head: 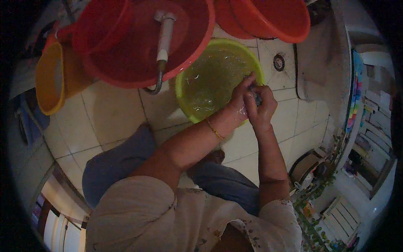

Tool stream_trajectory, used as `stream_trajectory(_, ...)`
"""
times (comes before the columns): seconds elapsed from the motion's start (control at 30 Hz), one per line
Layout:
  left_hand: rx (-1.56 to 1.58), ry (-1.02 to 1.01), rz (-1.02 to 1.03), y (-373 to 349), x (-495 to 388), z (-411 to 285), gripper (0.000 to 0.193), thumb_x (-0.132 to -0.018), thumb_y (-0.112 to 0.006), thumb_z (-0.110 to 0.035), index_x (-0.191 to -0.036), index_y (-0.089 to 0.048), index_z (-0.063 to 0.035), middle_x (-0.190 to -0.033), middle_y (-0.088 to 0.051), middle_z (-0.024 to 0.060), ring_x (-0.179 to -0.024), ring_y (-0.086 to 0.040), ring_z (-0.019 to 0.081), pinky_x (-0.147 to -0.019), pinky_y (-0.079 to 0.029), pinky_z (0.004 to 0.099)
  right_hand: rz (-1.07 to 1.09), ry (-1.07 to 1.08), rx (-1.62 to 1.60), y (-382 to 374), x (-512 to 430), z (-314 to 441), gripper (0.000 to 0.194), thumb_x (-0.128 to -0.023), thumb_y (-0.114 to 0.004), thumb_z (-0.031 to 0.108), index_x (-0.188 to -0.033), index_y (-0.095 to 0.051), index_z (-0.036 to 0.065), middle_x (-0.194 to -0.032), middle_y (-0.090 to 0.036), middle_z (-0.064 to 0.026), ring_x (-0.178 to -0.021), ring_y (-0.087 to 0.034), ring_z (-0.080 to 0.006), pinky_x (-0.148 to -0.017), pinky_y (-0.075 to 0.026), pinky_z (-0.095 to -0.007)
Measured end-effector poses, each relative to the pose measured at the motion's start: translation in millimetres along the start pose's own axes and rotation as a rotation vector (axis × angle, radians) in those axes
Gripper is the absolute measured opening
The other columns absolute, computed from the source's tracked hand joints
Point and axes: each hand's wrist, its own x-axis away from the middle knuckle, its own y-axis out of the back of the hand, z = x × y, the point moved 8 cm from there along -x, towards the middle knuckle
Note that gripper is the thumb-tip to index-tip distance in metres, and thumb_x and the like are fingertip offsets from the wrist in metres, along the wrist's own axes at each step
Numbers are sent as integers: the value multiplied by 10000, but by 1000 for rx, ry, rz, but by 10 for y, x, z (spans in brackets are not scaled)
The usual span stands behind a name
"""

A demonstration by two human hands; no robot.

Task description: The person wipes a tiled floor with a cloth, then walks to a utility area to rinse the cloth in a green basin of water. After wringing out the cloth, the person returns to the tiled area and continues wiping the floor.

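My left hand [240, 100], with a yellow band on its wrist, is pressed against my right hand [264, 104]. Between them is a small dark, wet-looking item [258, 99]; fingers hide most of it, and its kind cannot be made out. Both hands are over the right rim of a yellow-green plastic basin [217, 72], which holds water with a glinting surface. The left palm looks wet, and the right thumb lies across it.
A large red basin [141, 69] with a grey pipe [165, 39] and flexible metal hose [160, 75] stands beyond. Red tubs [267, 19] are at the upper right, a yellow bucket [50, 78] at left. A round drain [279, 62] sits in the tiled floor [110, 116].
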Motion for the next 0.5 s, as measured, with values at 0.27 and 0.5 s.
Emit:
stream_trajectory(0.27,-364,-254,-110,46,174,-207,231,-893,-573,-318,-827,-609,-100,-800,-590,17,-733,-570,164,-690,-471,325,103,-408,-557,-206,192,-447,104,-844,-604,151,-797,-594,59,-760,-607,-70,-716,-593,-185,-663,-461,-297)
stream_trajectory(0.5,-1406,-876,-521,420,22,-1324,304,-857,-596,-324,-892,-616,-23,-922,-610,210,-888,-576,385,-767,-448,459,-128,-1059,-837,-497,885,-1842,246,-950,-509,250,-1120,-548,77,-972,-596,-52,-815,-570,-155,-652,-469,-266)
